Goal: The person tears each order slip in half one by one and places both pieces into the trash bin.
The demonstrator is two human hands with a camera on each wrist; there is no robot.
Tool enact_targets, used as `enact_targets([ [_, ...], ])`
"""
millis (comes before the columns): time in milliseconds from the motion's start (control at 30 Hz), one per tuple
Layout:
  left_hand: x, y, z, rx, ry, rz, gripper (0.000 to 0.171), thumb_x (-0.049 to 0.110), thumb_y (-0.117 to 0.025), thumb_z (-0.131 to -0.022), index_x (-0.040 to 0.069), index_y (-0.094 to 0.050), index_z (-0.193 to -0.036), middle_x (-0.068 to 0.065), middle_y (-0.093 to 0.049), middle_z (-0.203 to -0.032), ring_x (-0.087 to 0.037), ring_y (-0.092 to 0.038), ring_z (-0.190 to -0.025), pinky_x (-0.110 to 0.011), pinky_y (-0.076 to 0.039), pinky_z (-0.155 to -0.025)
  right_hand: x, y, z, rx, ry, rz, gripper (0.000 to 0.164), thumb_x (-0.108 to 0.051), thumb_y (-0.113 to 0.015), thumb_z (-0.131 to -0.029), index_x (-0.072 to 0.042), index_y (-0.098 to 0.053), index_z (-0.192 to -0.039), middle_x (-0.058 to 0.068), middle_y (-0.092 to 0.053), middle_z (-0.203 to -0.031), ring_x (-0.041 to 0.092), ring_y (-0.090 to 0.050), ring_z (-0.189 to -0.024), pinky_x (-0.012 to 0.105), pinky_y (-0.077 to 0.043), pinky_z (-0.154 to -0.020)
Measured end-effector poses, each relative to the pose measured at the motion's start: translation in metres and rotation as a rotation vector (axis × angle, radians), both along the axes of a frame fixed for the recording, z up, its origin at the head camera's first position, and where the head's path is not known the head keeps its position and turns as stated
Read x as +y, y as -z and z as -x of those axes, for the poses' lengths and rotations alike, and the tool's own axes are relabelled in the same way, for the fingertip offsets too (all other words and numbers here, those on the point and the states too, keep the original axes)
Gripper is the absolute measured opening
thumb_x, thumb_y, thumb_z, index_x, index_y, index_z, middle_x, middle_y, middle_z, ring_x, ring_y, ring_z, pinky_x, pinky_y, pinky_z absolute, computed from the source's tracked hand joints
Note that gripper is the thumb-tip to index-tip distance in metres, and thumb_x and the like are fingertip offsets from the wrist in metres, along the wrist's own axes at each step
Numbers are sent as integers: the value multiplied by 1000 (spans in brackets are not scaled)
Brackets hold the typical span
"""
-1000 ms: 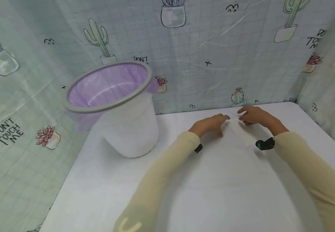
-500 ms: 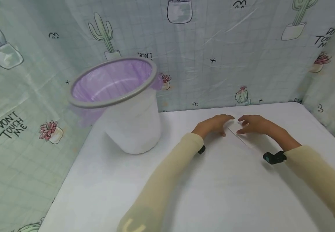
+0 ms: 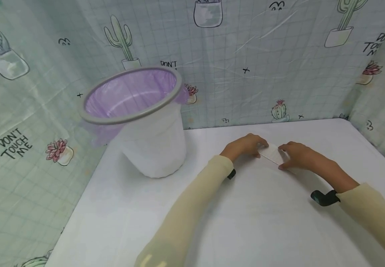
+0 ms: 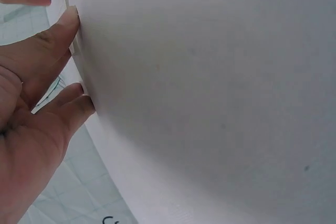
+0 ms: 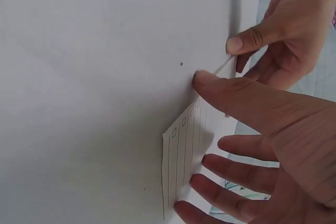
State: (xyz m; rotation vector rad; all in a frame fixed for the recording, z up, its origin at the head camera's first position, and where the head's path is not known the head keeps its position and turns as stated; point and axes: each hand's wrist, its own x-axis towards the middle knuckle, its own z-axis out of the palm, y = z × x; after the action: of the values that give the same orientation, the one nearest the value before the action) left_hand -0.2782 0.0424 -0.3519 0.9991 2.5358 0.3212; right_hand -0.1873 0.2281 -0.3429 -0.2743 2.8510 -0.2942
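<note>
A small white notepad (image 3: 272, 153) with printed lines and little checkboxes lies on the white table, with its lines (image 5: 181, 166) plainest in the right wrist view. My left hand (image 3: 244, 146) grips its left end, the thumb at the near edge. Across its right part reaches my right hand (image 3: 300, 155), thumb at the near edge and bent fingers at the far side. In the left wrist view my left hand (image 4: 39, 93) hides most of the pad, and only a thin edge shows.
On the left of the table stands a white bin (image 3: 153, 148) with a grey rim and a purple liner bag (image 3: 132, 92). Behind the table (image 3: 262, 222) hangs a curtain (image 3: 229, 92) printed with cacti. A dark wrist camera (image 3: 325, 198) sits on the right wrist.
My right hand has come nearer along the notepad, its thumb moving to the near edge. The left hand stays at the left end. The head view has shifted slightly.
</note>
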Motion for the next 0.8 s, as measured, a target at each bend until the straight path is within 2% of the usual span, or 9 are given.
enact_targets([
  [200,-3,0,1,22,37,-33,50,20,-78,-91,28,-64,-138,11,-56,-146,-11,-39,-141,-20,-31,-113,-8,-1,-7,31,4,-22,65,-23,-87,-81,12,-59,-128,36,-58,-124,53,-57,-114,63,-52,-91],
  [300,-4,-1,0,19,59,-54,47,18,-78,-91,26,-66,-136,12,-57,-143,-11,-39,-139,-19,-31,-112,-12,-2,-9,47,-28,-51,55,-16,-86,-81,12,-63,-122,31,-64,-113,48,-62,-106,57,-55,-87],
  [400,-5,-2,-2,11,73,-72,43,16,-78,-92,25,-68,-132,12,-59,-141,-10,-40,-137,-18,-32,-110,-11,-4,-10,86,-93,-55,36,-9,-80,-85,9,-69,-114,26,-70,-107,42,-67,-100,52,-57,-81],
  [500,-4,-1,-3,11,81,-91,37,18,-78,-92,25,-72,-128,11,-61,-139,-10,-43,-134,-17,-33,-109,-4,-6,-8,121,-132,-3,22,-4,-72,-91,7,-74,-110,26,-72,-108,42,-69,-99,52,-58,-79],
  [667,-2,1,-2,8,67,-143,25,24,-76,-93,24,-77,-118,10,-66,-132,-8,-50,-130,-16,-36,-106,8,-9,-5,158,-165,73,17,-3,-68,-94,7,-75,-107,25,-73,-106,41,-70,-97,54,-57,-81],
  [800,-1,2,-1,2,42,-187,22,28,-70,-99,21,-78,-118,8,-70,-125,-7,-56,-122,-14,-41,-97,15,-10,-5,143,-139,116,20,-7,-67,-96,5,-75,-109,24,-73,-107,35,-70,-94,48,-57,-76],
])
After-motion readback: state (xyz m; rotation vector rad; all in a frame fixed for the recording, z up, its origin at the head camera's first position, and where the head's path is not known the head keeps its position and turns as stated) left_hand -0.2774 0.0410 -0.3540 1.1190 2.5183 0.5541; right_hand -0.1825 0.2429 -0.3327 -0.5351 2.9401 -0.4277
